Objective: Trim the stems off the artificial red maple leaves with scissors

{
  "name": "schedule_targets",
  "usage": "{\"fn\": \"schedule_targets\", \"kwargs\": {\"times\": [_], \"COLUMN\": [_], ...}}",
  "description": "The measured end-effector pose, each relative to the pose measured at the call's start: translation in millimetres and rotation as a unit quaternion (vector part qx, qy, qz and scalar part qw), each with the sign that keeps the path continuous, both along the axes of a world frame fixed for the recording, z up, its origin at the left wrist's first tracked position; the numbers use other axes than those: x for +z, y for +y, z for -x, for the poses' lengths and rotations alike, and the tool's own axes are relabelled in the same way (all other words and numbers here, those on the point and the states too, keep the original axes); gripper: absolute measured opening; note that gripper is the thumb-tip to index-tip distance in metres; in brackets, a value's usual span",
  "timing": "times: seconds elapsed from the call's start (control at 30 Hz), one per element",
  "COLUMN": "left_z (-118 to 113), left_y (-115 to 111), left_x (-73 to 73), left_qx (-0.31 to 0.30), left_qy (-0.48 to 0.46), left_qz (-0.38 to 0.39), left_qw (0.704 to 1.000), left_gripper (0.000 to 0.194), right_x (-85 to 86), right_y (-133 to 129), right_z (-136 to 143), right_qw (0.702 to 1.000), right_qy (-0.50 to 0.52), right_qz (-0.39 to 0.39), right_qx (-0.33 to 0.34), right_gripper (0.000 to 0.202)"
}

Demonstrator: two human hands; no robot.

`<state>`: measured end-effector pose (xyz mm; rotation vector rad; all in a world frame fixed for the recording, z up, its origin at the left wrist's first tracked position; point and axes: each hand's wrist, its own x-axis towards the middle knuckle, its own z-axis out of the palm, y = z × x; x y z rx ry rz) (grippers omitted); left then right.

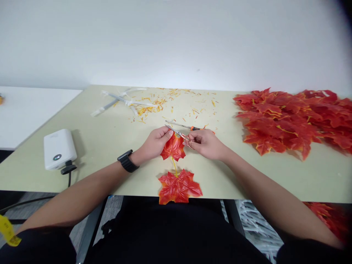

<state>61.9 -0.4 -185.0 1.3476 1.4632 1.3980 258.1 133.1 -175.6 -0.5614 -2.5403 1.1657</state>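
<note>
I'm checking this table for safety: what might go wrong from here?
The scissors in the right hand lie very close to the left hand's thumb, so a slip might nick it. The lower leaf sticks out past the table's front edge, near the person's dark clothing; if it snagged, it could tug the upper leaf through the yellow stem between them. The orange-and-black-handled tool lies just beyond the scissors and might get knocked.
</note>
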Motion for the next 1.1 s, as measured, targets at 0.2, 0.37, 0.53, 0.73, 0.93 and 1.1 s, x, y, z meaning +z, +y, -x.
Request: {"fn": "schedule_targets", "kwargs": {"times": [0.2, 0.37, 0.53, 0.73, 0.93, 1.1], "left_z": [0.1, -1.6, -1.8, -0.7, -1.4, -0.2], "left_y": [0.4, 0.0, -1.2, -1.1, 0.0, 0.4], "left_x": [1.0, 3.9, 6.3, 6.2, 7.6, 5.9], "left_qx": [0.023, 0.052, 0.068, 0.095, 0.092, 0.097], "left_qy": [0.019, 0.006, -0.023, -0.042, -0.064, -0.056], "left_qz": [-0.011, -0.015, -0.019, -0.021, -0.021, -0.015], "left_qw": [0.999, 0.999, 0.997, 0.994, 0.993, 0.994], "left_gripper": [0.043, 0.043, 0.039, 0.035, 0.036, 0.037], "right_x": [6.8, 1.9, 0.8, 8.1, 1.5, 7.1], "right_y": [0.2, 4.8, 4.3, -0.1, 2.7, -0.7], "right_z": [0.9, 1.8, 4.5, 3.8, 3.7, 3.7], "right_qw": [0.995, 0.991, 0.984, 0.985, 0.985, 0.988], "right_qy": [0.050, 0.064, 0.114, 0.100, 0.101, 0.078], "right_qz": [-0.002, -0.004, 0.030, 0.045, 0.040, 0.022], "right_qx": [-0.088, -0.114, -0.136, -0.135, -0.130, -0.135], "right_gripper": [0.038, 0.041, 0.042, 0.045, 0.050, 0.050]}}
